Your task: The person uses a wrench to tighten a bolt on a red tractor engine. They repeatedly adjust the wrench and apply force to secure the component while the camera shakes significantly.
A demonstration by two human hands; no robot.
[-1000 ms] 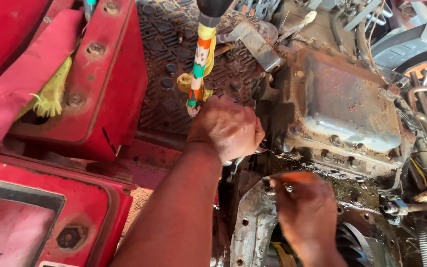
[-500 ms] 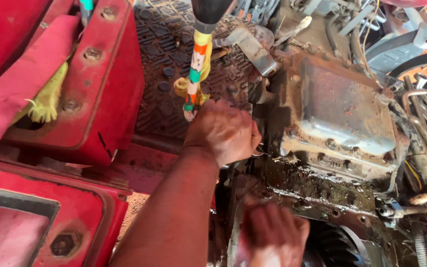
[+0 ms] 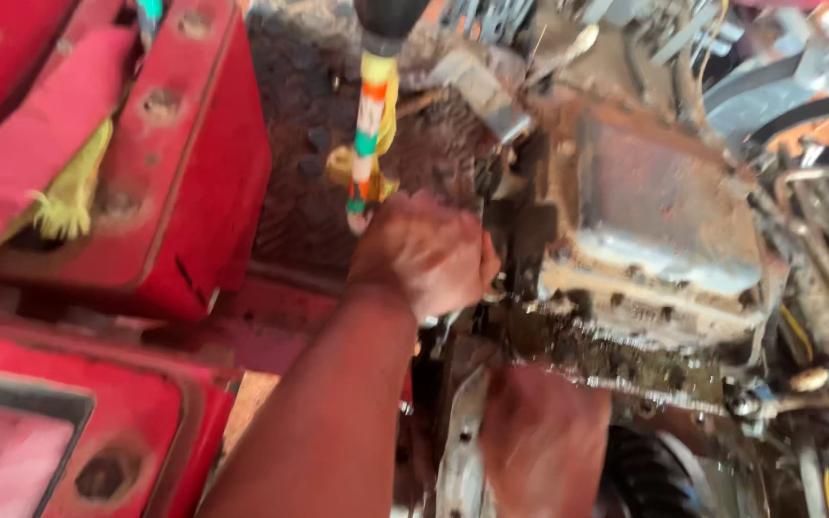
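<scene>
My left hand (image 3: 424,254) is clenched in a fist against the left edge of a dirty, rusty metal housing (image 3: 664,221). A bit of pale metal shows just under the fist; the rest of what it grips is hidden. My left forearm runs up from the bottom edge. My right hand (image 3: 544,441) is lower down, below the housing's greasy bolted flange, and is badly blurred. Whether it holds anything cannot be made out. Just beyond my left hand stands a lever (image 3: 368,144) wrapped in yellow, orange and green tape.
Red painted body panels (image 3: 194,163) fill the left side, with a pink cloth (image 3: 40,153) and a yellow tassel (image 3: 69,206) draped on them. Cables and hoses (image 3: 817,288) crowd the right. A dark toothed gear (image 3: 645,480) and a pale metal bracket (image 3: 462,451) sit at the bottom.
My right hand has dropped from beside the flange to below it and shifted left, blurring with the motion. My left fist has stayed at the housing's edge.
</scene>
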